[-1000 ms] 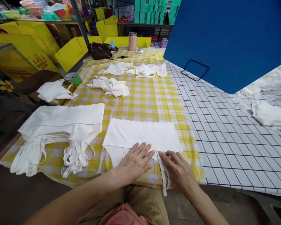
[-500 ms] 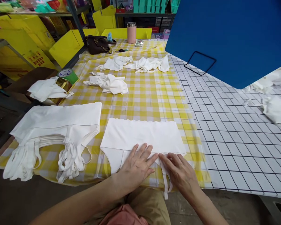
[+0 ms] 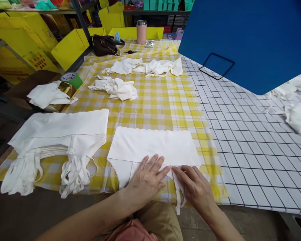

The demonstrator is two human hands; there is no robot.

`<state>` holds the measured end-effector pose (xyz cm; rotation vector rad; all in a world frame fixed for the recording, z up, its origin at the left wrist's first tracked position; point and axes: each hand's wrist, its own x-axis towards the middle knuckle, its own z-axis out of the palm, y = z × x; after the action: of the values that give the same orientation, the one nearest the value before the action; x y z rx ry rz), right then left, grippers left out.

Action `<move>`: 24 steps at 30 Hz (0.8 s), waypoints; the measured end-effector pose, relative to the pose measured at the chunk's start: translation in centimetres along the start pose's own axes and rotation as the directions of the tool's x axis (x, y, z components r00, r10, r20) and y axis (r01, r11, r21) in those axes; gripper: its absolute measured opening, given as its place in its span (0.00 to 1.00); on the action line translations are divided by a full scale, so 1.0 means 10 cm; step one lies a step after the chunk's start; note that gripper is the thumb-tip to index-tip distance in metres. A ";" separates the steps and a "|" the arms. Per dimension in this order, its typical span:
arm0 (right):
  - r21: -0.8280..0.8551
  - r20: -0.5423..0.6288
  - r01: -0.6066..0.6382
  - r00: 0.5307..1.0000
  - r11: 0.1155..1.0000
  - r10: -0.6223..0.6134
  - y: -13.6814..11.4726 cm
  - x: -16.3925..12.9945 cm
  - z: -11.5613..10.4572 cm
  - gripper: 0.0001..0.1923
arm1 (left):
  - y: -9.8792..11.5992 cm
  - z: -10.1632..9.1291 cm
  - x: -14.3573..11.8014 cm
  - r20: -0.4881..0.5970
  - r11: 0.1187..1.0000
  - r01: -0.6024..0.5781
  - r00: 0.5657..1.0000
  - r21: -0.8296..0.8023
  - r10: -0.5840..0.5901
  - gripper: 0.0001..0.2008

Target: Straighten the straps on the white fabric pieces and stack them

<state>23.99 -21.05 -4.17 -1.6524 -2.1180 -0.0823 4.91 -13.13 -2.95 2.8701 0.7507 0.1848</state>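
Both hands have barely shifted since the earlier frame. I see the left hand (image 3: pixel 146 179) flat, fingers spread wide, pinning the folded white garment (image 3: pixel 153 147) to the yellow checked tablecloth (image 3: pixel 160 107) at the near table edge. The right hand (image 3: pixel 194 187) rests open, fingertips on the fold beside a dangling strap (image 3: pixel 177 201). A finished stack (image 3: pixel 60 130) lies left.

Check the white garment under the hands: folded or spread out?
Folded. The white garment lies as a flat rectangle, one layer doubled over another, both the left hand and right hand pressing its near edge.
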 end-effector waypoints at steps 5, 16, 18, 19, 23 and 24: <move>0.059 -0.106 -0.040 0.993 0.997 0.046 0.02 -0.02 0.00 0.18 | -0.08 -0.03 -0.07 0.004 0.996 -0.031 1.000 -0.079 0.031 0.21; 0.220 -0.143 -0.548 0.800 0.807 0.583 0.14 0.10 -0.14 0.12 | -1.02 -0.48 -0.15 -0.188 0.779 0.614 0.786 0.129 -0.588 0.19; 0.182 -0.098 -0.650 0.735 0.738 0.671 0.28 0.23 -0.17 0.15 | -1.03 -0.52 -0.08 -0.088 0.700 0.685 0.724 0.200 -0.684 0.17; 0.150 -0.075 -0.687 0.709 0.711 0.701 0.35 0.30 -0.18 0.16 | -1.02 -0.52 -0.05 -0.057 0.664 0.713 0.690 0.225 -0.722 0.17; 0.013 0.027 -0.759 0.652 0.651 0.758 0.60 0.57 -0.13 0.20 | -0.99 -0.49 0.07 -0.028 0.534 0.815 0.554 0.225 -0.832 0.19; -0.006 0.059 -0.764 0.644 0.646 0.762 0.64 0.62 -0.11 0.18 | -1.00 -0.49 0.09 -0.014 0.517 0.831 0.531 0.206 -0.847 0.20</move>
<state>29.20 -13.96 -2.21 -2.4167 -1.2593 0.2560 0.12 -3.47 -0.03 2.2470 2.1204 -0.1639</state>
